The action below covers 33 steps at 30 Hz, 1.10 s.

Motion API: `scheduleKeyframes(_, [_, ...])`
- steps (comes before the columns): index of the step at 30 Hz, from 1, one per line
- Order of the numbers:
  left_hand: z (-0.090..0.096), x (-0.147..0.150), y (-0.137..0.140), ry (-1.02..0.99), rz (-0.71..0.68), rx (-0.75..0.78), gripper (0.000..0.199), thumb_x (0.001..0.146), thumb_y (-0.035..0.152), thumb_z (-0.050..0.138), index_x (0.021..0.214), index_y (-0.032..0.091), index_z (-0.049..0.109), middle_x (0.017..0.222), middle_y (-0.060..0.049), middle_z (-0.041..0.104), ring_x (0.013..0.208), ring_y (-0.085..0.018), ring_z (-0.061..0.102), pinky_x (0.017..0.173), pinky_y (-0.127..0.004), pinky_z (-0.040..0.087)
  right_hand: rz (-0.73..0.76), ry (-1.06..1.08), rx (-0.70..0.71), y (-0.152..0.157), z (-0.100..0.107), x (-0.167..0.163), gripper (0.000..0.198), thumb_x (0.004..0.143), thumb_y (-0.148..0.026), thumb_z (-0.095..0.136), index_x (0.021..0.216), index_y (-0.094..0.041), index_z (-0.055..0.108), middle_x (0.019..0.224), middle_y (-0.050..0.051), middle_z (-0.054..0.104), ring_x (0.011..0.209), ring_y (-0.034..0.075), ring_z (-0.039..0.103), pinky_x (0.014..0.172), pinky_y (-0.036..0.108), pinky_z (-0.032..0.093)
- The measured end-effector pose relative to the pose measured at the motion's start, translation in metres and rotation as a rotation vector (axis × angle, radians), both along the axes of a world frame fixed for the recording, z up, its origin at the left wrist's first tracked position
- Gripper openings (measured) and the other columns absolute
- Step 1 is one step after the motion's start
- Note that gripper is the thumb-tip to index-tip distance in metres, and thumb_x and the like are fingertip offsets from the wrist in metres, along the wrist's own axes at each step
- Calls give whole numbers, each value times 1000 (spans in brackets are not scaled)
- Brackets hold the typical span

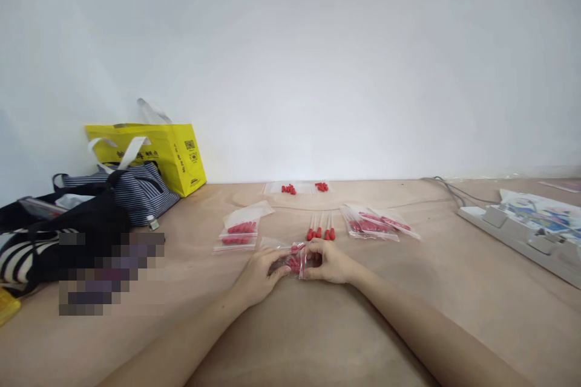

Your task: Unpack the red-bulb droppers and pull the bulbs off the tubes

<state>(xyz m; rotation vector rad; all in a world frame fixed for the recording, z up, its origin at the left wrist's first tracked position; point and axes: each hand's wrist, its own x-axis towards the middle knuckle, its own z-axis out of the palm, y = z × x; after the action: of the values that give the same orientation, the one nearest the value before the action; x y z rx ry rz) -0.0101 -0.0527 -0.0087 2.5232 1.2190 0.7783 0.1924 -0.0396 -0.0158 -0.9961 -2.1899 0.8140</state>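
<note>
Both hands are closed on a small clear zip bag (295,261) with red-bulbed pieces inside. My left hand (259,273) grips its left side, and my right hand (330,262) pinches the edge with the red seal line. Just beyond the hands lie several clear droppers (320,231) with red rubber bulbs, side by side. Bags of red-bulbed droppers (242,230) lie to the left. More filled bags (370,225) overlap on the right. The fingers partly cover the held bag.
Loose red bulbs (288,189) rest on clear bags near the wall. At the left stand a yellow shopping bag (181,160), a striped bag (140,193) and a black bag (91,217). A power strip (521,242) with plugs and a grey cable (447,184) lies at the right.
</note>
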Motion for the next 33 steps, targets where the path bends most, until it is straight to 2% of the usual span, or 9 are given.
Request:
scheduleKeyframes(4, [1, -3, 2, -2, -7, -42, 25, 77, 26, 52, 100, 22, 59, 98, -2, 64, 90, -17, 56, 80, -31, 43, -80, -130, 151, -6, 4, -1, 23, 66, -31, 65, 83, -18, 58, 79, 1, 53, 72, 13, 48, 65, 24, 37])
scheduleKeyframes(9, [5, -5, 4, 34, -29, -75, 28, 76, 18, 48, 103, 21, 58, 104, -3, 63, 95, -17, 55, 84, -31, 42, 13, -244, 309, -6, 4, 0, 17, 82, -22, 46, 97, -18, 53, 93, 6, 54, 87, 16, 48, 75, 29, 37])
scheduleKeyframes(13, [3, -3, 4, 23, 32, -59, 26, 79, 23, 44, 100, 20, 60, 98, -3, 65, 90, -17, 57, 82, -31, 44, 17, -187, 309, -2, -1, -2, 22, 86, -21, 37, 98, -18, 55, 95, 7, 55, 89, 16, 49, 78, 28, 39])
scheduleKeyframes(19, [2, -3, 4, 19, -28, -31, 26, 79, 24, 46, 100, 22, 61, 101, -3, 64, 94, -17, 56, 84, -32, 43, 42, -57, 222, -1, -1, -6, 21, 74, -25, 58, 94, -22, 59, 92, 3, 59, 87, 16, 52, 74, 26, 40])
scheduleKeyframes(22, [3, -3, 4, 27, -48, -30, 27, 79, 23, 46, 102, 21, 61, 105, -3, 63, 98, -17, 55, 87, -34, 42, -4, -85, 257, 0, -6, -9, 15, 74, -19, 56, 89, -21, 60, 92, 4, 58, 87, 17, 51, 76, 28, 38])
scheduleKeyframes(26, [2, -4, 5, 28, -44, -38, 30, 79, 20, 45, 105, 20, 59, 109, -4, 61, 101, -17, 53, 90, -34, 41, -66, -226, 366, 2, -12, -10, 16, 75, -8, 46, 85, -17, 55, 89, 6, 54, 84, 17, 48, 74, 28, 37])
scheduleKeyframes(29, [1, -4, 6, 30, -16, -50, 32, 79, 18, 43, 107, 19, 58, 110, -5, 60, 102, -17, 54, 90, -34, 41, -111, -296, 402, 2, -9, -2, 14, 78, -11, 43, 88, -16, 52, 88, 7, 52, 83, 17, 47, 73, 29, 37])
scheduleKeyframes(33, [1, -6, 7, 34, 10, -72, 31, 79, 18, 43, 106, 18, 59, 110, -5, 61, 102, -17, 54, 90, -35, 41, -82, -262, 341, 1, 1, 21, 12, 82, -17, 42, 89, -16, 52, 88, 7, 52, 83, 16, 47, 75, 30, 38])
